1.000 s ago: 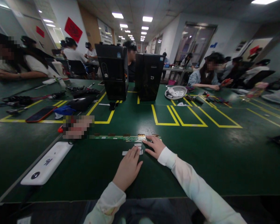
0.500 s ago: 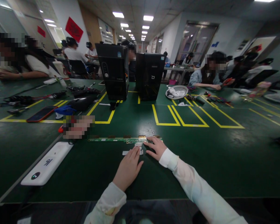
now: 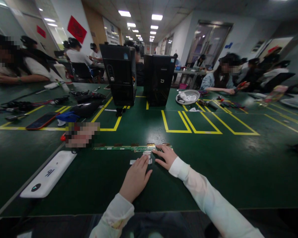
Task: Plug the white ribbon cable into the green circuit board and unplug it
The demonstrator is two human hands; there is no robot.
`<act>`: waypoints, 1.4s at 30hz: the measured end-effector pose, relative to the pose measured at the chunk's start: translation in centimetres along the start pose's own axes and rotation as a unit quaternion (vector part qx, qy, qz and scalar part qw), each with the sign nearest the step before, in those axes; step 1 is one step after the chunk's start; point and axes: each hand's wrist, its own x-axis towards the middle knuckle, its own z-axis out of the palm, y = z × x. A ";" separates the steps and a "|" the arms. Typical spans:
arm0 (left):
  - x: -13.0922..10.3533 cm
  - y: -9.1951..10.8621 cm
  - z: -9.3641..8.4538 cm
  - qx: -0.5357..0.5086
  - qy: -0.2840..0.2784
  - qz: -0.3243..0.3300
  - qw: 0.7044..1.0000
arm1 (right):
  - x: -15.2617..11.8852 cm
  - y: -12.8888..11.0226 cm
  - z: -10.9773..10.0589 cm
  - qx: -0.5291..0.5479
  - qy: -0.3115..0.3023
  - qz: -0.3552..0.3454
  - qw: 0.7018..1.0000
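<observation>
Steadying a long green circuit board (image 3: 125, 148) while a flat pale strip (image 3: 132, 162) is dealt with at its near edge looks like the step in hand. The board lies just beyond the left hand (image 3: 134, 177), its right end under the spread fingers of the right hand (image 3: 166, 156). That hand is unclenched, fingertips apparently on the board, thumb apart from them. The left hand lies flat over the strip, fingers together and thumb free, so it seems to press rather than pinch; its fingertips reach a small pale piece (image 3: 146, 153) at the board's edge. Whether that piece is seated in the board, I cannot tell. The next move calls for keeping the board still against the surface (image 3: 213, 158) and the strip square to it.
</observation>
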 end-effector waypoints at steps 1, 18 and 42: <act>0.0 0.0 0.0 0.000 -0.001 0.000 1.000 | 0.0 0.0 0.0 0.000 0.002 -0.001 1.000; 0.6 -0.2 -0.2 -0.034 -0.022 0.002 0.999 | 0.0 0.0 0.1 0.013 0.012 -0.018 1.000; 1.8 -2.7 -1.3 -0.115 -0.071 0.035 0.990 | 0.0 -0.2 -0.6 0.021 -0.011 0.003 1.000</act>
